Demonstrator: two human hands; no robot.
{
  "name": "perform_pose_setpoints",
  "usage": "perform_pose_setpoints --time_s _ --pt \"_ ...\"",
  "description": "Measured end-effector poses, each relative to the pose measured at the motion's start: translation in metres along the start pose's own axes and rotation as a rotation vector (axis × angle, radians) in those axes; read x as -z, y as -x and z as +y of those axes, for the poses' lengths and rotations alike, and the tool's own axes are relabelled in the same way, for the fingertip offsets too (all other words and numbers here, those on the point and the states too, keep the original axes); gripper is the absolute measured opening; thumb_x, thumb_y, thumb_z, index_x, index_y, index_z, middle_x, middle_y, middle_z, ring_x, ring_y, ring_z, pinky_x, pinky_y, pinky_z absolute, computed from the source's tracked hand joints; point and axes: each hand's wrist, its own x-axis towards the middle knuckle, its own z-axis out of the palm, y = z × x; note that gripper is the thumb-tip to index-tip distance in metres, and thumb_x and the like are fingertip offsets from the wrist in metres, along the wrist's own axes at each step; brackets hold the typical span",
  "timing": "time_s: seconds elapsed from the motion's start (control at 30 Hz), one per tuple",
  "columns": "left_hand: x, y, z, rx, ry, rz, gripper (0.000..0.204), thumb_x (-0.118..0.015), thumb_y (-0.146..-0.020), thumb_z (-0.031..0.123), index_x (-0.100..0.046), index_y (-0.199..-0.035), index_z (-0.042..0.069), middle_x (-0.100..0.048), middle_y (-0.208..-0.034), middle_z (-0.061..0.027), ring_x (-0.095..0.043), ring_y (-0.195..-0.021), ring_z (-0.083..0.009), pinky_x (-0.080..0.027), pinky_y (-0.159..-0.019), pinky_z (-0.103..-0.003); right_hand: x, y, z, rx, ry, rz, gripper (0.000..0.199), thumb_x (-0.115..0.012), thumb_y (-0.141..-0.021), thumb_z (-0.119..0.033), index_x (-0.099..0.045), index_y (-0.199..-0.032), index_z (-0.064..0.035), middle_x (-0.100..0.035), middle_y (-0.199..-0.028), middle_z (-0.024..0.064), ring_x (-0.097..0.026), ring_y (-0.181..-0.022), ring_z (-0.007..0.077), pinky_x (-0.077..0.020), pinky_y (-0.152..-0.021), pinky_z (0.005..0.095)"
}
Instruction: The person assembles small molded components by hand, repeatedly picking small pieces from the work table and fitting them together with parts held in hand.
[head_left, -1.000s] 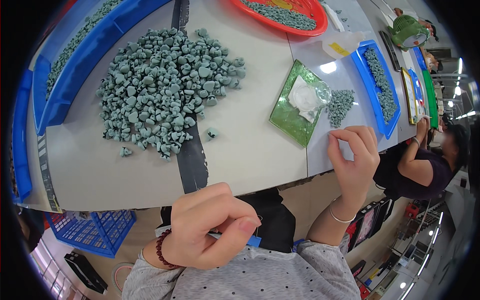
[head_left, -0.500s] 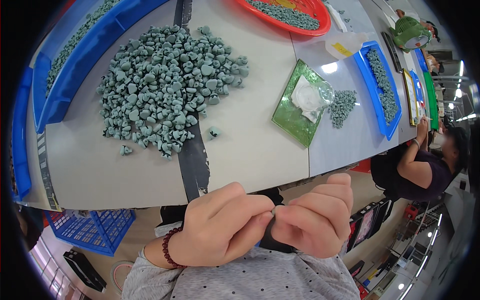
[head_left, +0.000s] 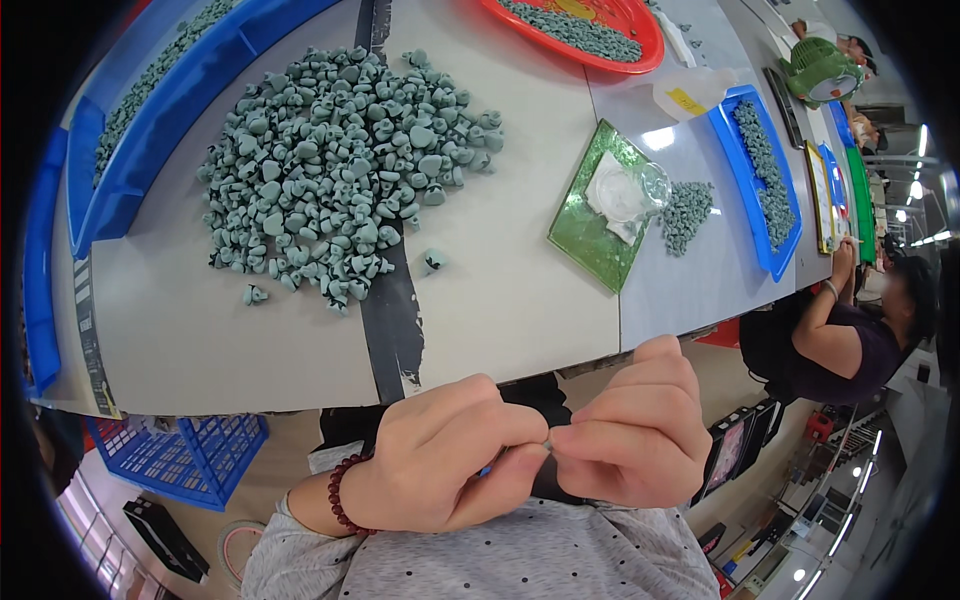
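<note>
My left hand (head_left: 450, 460), with a dark red bead bracelet at the wrist, is closed in a pinch in front of my body. Fingertip to fingertip with it, my right hand (head_left: 640, 435) is pinched too. Between them a tiny grey-green piece (head_left: 549, 446) barely shows; the fingers hide most of it. Beyond my hands a large pile of small grey-green moulded parts (head_left: 310, 170), some with black bits, lies on the table (head_left: 510, 310). One loose part (head_left: 434, 260) sits right of the pile, another (head_left: 255, 294) at its near left.
A blue tray (head_left: 160, 170) of small parts stands at far left. Right of the pile are a green plate (head_left: 590, 240) with a clear dish (head_left: 620, 190), small parts (head_left: 687, 215) and another blue tray (head_left: 755, 180). A red tray (head_left: 600, 62) lies far back. A co-worker (head_left: 840, 335) sits at right.
My right hand has tilted a little and dropped slightly, and the pinched fingertips sit a bit lower. Both hands keep their pinch; the things on the table look unchanged.
</note>
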Motion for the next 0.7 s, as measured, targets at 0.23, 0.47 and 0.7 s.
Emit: perform_pose_setpoints --time_s 0.23,0.47,0.7 --pt "0.004 0.001 0.001 0.134 0.311 0.082 0.017 -0.045 -0.081 0.01 -0.058 -0.08 -0.001 -0.049 -0.06 -0.0024 -0.036 -0.043 -0.0072 -0.027 -0.039 -0.022 0.024 -0.019 0.025 -0.142 0.572 0.287 0.02 -0.071 -0.056 0.002 -0.063 -0.073 -0.003 -0.057 -0.072 0.003 -0.052 -0.062 0.0182 -0.0362 -0.052 0.0306" --pt "-0.004 0.01 0.008 0.278 0.75 0.236 0.03 -0.051 -0.088 0.024 -0.05 -0.093 -0.005 -0.054 -0.057 -0.0058 -0.043 -0.043 -0.0057 -0.035 -0.041 -0.018 0.035 -0.044 0.069 0.096 0.767 0.034 0.02 -0.07 -0.055 0.002 -0.06 -0.07 -0.0057 -0.055 -0.072 0.0022 -0.052 -0.065 0.0182 -0.0365 -0.06 0.029" --pt "0.012 0.001 -0.003 0.121 0.551 -0.012 0.031 -0.057 -0.086 0.03 -0.051 -0.086 -0.001 -0.056 -0.062 -0.0076 -0.048 -0.047 -0.0076 -0.037 -0.042 -0.018 0.037 -0.048 0.069 0.167 0.838 -0.074 0.02 -0.07 -0.054 -0.001 -0.059 -0.07 -0.0067 -0.054 -0.071 0.0013 -0.052 -0.065 0.0168 -0.0334 -0.059 0.0289"
